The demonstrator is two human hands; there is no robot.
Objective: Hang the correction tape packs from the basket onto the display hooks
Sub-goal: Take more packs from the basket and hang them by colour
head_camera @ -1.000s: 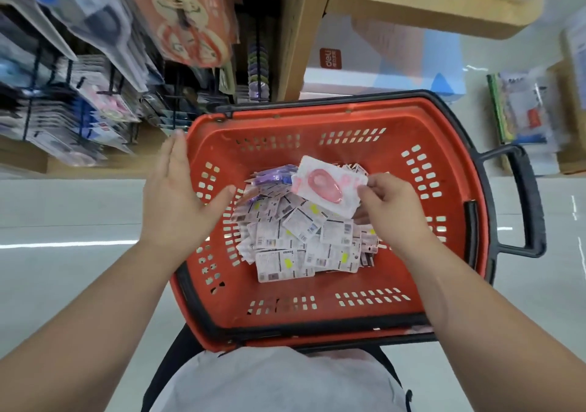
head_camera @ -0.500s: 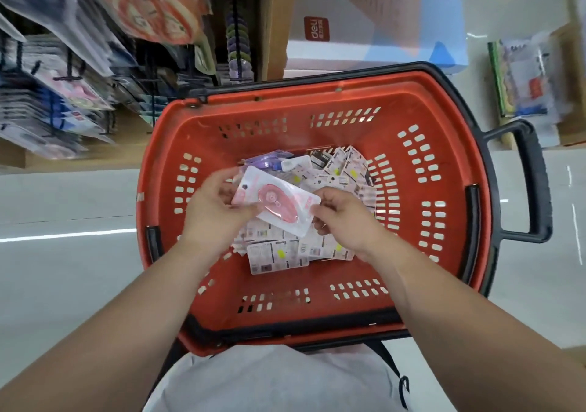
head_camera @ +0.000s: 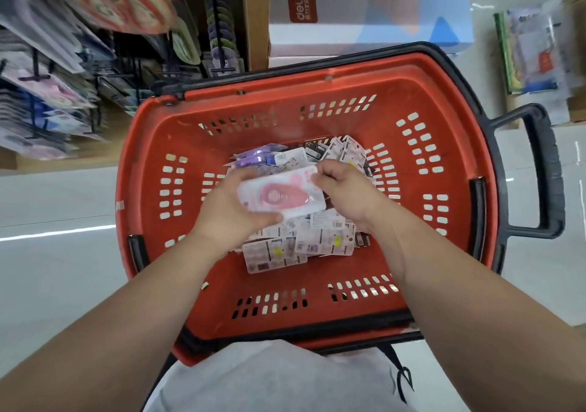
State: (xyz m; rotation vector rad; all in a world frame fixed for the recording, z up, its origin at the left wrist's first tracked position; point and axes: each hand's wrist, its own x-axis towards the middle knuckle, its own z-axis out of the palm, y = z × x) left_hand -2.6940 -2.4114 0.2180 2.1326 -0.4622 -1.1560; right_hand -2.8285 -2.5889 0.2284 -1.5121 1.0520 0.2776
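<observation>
Over the basket (head_camera: 142, 145), left hand (head_camera: 233, 211) and right hand (head_camera: 347, 189) pinch one pink correction tape pack (head_camera: 282, 196); best turned hang-hole first toward the display hooks (head_camera: 35, 76).

Floor (head_camera: 47, 284) here is pale & glossy, w/ a long white light streak (head_camera: 57, 232) reflected across it on the left. Up ahead we've got a wooden upright (head_camera: 253, 15), and right beside it a big white/blue carton (head_camera: 364, 30) w/ a red logo. Far left we see a low wooden ledge (head_camera: 57, 161). Far right there's plastic-wrapped stock (head_camera: 536, 50) stacked near more wood, kinda blurry tbh. Lighting's bright & even.
</observation>
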